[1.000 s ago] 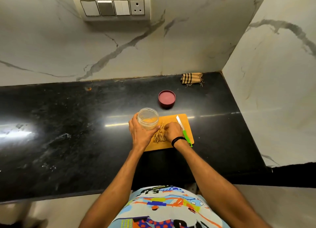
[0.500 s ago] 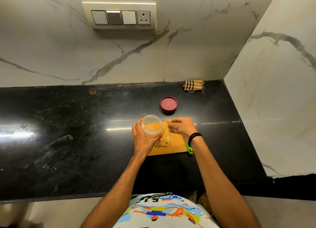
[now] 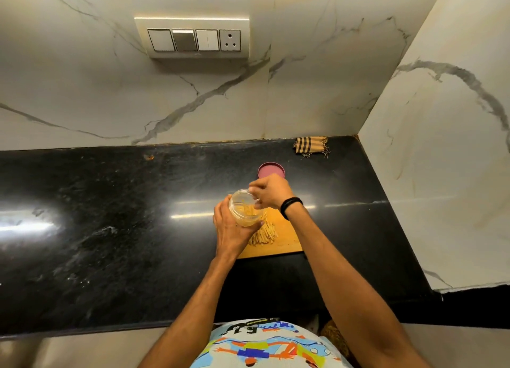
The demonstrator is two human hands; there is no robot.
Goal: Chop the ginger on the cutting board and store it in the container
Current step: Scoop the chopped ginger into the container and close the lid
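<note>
left hand [image 3: 231, 229]: curled round clear container [image 3: 245, 209], held tilted above cutting board [image 3: 287, 242] | right hand [image 3: 271, 189]: fingertips bunched at container mouth (ginger pinched or not: cannot tell) | ginger [image 3: 263, 234]: heap of strips on board, some inside container | red lid [image 3: 271, 170]: on counter behind, apart

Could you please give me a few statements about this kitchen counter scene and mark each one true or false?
1. The left hand holds the clear container. True.
2. The red lid is on the container. False: it lies on the counter, apart from it.
3. Ginger strips lie on the cutting board. True.
4. The striped cloth lies under the cutting board. False: it sits at the counter's far edge.
</note>
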